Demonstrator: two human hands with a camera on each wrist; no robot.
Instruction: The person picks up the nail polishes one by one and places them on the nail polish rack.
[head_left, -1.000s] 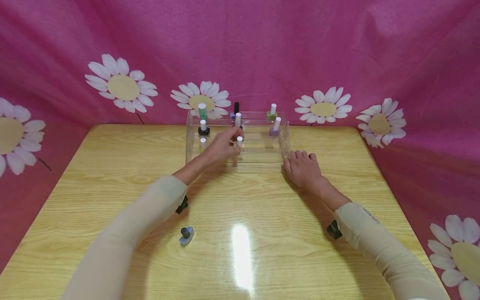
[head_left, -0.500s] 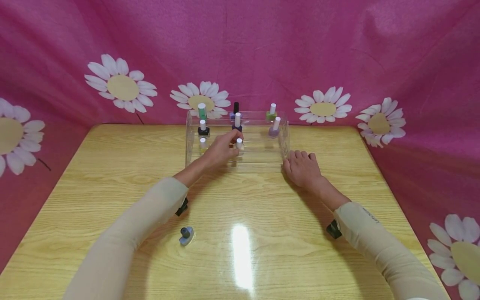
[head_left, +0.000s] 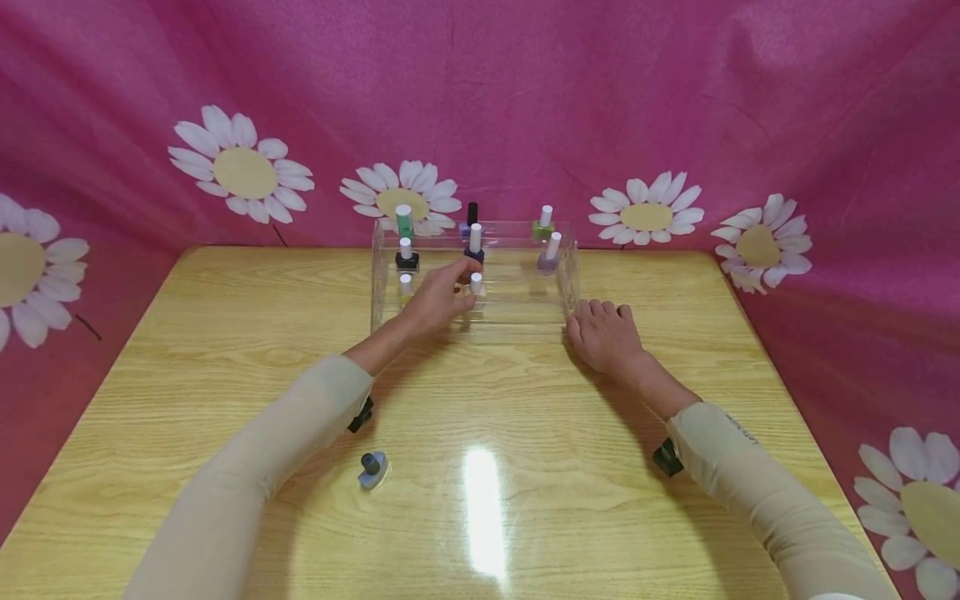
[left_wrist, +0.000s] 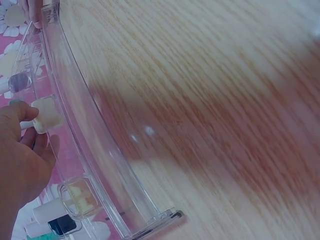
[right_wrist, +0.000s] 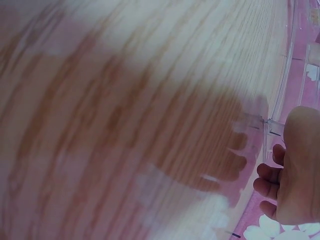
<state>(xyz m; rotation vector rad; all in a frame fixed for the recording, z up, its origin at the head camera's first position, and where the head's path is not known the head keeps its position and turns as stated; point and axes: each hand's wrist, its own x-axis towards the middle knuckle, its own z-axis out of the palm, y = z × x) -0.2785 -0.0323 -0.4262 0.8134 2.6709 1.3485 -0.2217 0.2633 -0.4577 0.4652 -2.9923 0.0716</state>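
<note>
A clear acrylic stepped rack (head_left: 517,312) stands at the back of the table, bearing several nail polish bottles. My left hand (head_left: 438,296) reaches to its front middle and pinches a white-capped nail polish bottle (head_left: 476,285). In the left wrist view this bottle (left_wrist: 47,114) shows a cream body, with thumb and fingers about it. A dark blue bottle (head_left: 474,250) stands right behind. My right hand (head_left: 607,337) rests at the rack's front right corner, fingers loosely bent in the right wrist view, thumb side against the rack.
A grey-blue bottle with a dark cap (head_left: 372,469) stands on the wooden table (head_left: 570,517) near the left forearm. A yellowish bottle (left_wrist: 80,199) sits at the rack's front left. Behind the table hangs a pink daisy-print cloth (head_left: 510,108).
My left hand has shifted slightly left with the white-capped bottle, and the dark blue bottle behind shows more. The right hand has stayed in place.
</note>
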